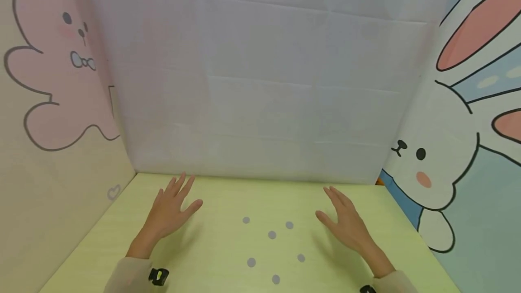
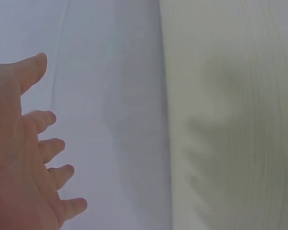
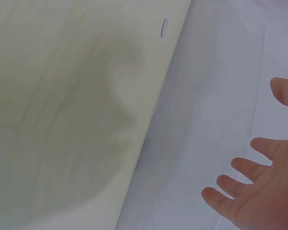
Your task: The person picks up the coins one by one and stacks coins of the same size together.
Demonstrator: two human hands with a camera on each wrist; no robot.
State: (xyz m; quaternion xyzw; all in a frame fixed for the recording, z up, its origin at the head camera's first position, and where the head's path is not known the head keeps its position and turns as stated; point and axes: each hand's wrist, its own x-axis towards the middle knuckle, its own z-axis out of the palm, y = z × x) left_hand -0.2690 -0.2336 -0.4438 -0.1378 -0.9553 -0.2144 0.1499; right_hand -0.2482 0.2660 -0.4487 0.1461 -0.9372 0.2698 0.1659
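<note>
My left hand (image 1: 168,209) hovers over the left part of the pale yellow-green table (image 1: 220,248), fingers spread and thumb pointing inward. Across from it, my right hand (image 1: 346,223) is held over the right part in much the same pose. Neither palm has anything in it. Shadows of both hands fall on the tabletop. In the left wrist view the left hand (image 2: 24,148) shows its palm and spread fingertips. The right hand (image 3: 264,182) appears likewise at the lower right of the right wrist view.
Several grey dots (image 1: 272,235) mark the tabletop between the hands. A creased white sheet (image 1: 260,80) rises along the back edge. The left wall carries a pink cartoon animal (image 1: 61,76), the right a white cartoon rabbit (image 1: 439,171). A small orange thing (image 1: 380,181) shows at the back right corner.
</note>
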